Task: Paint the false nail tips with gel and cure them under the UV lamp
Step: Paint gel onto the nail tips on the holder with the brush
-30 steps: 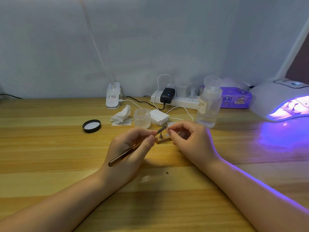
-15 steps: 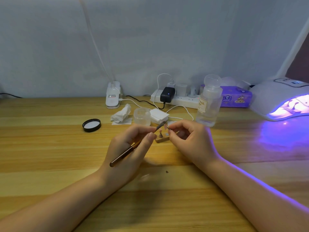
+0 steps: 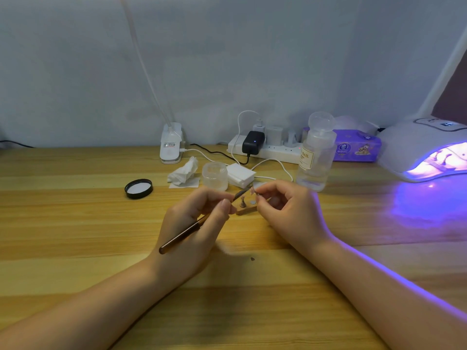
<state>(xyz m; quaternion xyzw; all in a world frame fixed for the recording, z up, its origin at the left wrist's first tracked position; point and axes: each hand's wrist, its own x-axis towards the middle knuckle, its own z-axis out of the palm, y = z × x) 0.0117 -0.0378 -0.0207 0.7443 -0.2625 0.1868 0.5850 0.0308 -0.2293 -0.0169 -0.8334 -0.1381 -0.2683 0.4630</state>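
Since a second ago the brush (image 3: 199, 224) in the left hand (image 3: 194, 223) has barely shifted, its tip against the nail tip (image 3: 252, 190) pinched in the right hand (image 3: 285, 213) above the worktop (image 3: 75, 223), so painting continues.

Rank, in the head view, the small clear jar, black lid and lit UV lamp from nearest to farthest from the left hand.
From the left hand:
1. Small clear jar, just beyond the fingers.
2. Black lid, off to the left.
3. UV lamp, far right edge of the table.
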